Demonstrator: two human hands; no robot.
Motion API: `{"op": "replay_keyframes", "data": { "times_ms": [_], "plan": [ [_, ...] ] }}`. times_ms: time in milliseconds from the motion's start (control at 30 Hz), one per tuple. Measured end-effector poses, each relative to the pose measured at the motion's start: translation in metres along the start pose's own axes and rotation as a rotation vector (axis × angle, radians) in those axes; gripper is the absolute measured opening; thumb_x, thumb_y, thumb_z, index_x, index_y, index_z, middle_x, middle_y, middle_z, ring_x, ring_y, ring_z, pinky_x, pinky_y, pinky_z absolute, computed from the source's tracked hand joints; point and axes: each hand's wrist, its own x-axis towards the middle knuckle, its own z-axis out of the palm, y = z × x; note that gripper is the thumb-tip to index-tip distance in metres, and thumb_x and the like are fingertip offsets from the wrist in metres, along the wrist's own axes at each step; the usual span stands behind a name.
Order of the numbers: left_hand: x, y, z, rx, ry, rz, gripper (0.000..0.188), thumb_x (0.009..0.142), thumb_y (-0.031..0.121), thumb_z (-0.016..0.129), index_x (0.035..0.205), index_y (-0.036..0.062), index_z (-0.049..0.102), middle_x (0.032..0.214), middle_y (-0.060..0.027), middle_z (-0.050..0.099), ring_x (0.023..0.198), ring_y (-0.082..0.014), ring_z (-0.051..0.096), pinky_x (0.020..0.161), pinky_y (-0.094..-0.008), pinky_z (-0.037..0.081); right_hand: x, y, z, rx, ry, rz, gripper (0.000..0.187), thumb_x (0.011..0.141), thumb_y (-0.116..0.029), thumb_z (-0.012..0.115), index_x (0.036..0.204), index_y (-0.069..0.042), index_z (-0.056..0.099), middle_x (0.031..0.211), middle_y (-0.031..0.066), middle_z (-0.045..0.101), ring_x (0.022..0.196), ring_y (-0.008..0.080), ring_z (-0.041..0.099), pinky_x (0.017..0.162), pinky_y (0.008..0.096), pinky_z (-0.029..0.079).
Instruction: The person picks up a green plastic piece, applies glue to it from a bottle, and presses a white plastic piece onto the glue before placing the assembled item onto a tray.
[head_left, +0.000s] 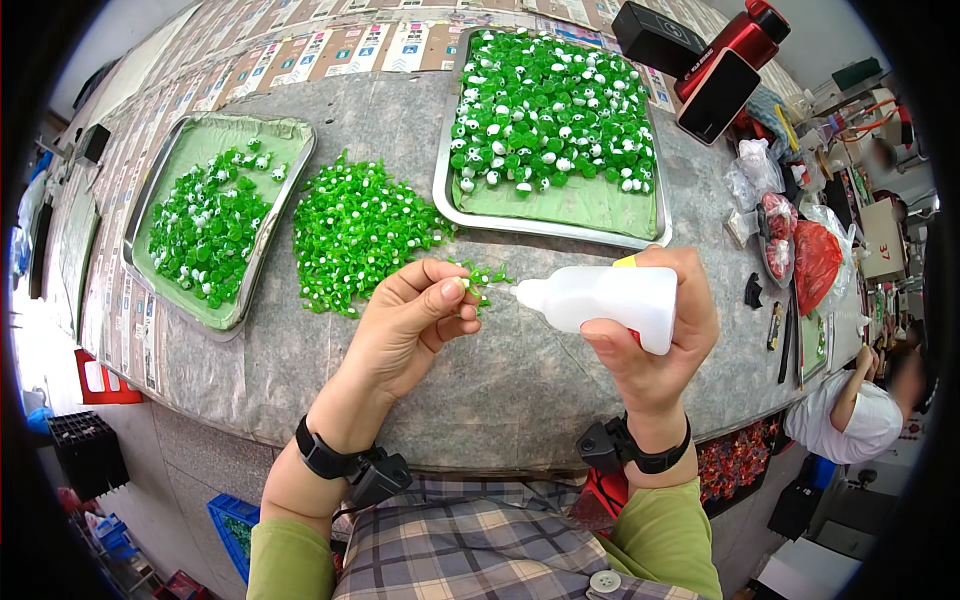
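My right hand point(672, 345) is wrapped round a white plastic squeeze bottle point(590, 297), tipped on its side. Its narrow nozzle points left toward the fingertips of my left hand point(408, 325). Those fingers are pinched on a tiny green and white piece, mostly covered by the thumb and forefinger. A small gap separates nozzle and fingertips. Just beyond my left hand lies a heap of small green plastic pieces with white spots point(352, 240), and a few stray green pieces point(492, 274) lie behind the nozzle tip.
A green-lined metal tray point(290, 140) at left holds rounder green and white pieces. A larger tray point(590, 212) behind is filled with similar ones. At back right are a phone point(718, 96), a red bottle point(735, 45) and a black box point(658, 36). Another person point(845, 415) sits at far right.
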Motion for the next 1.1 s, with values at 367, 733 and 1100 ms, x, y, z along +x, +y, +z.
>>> {"op": "replay_keyframes", "data": {
  "times_ms": [367,733,1100],
  "plan": [
    [-0.0004,0.0005,0.0003,0.010,0.004,-0.009,0.010,0.078,0.012,0.054,0.085,0.0039,0.053,0.074,-0.0057,0.057,0.065,-0.0105,0.056,0.062,-0.0235,0.049,0.0007,-0.0014,0.0007,0.002,-0.006,0.003,0.038,0.056,-0.021,0.076,0.079,-0.002,0.051,0.069,0.0054,0.053,0.060,0.0139,0.054,0.050,0.0229,0.042],
    [-0.0002,0.0005,0.0006,0.008,-0.012,-0.017,0.011,0.078,0.014,0.054,0.083,0.0040,0.053,0.073,-0.0058,0.057,0.063,-0.0103,0.055,0.060,-0.0234,0.049,0.0029,0.0008,0.0005,0.016,0.050,0.004,0.036,0.058,-0.020,0.075,0.078,-0.002,0.051,0.070,0.0048,0.053,0.059,0.0130,0.054,0.051,0.0228,0.042],
    [-0.0016,0.0012,0.0039,0.129,0.082,0.153,0.013,0.076,0.007,0.057,0.088,0.0040,0.054,0.077,-0.0030,0.057,0.070,-0.0100,0.055,0.065,-0.0252,0.048,-0.0007,-0.0004,0.0004,0.110,0.060,0.082,0.034,0.057,-0.019,0.075,0.076,-0.002,0.052,0.068,0.0044,0.053,0.058,0.0112,0.053,0.049,0.0215,0.041]
  ]
}}
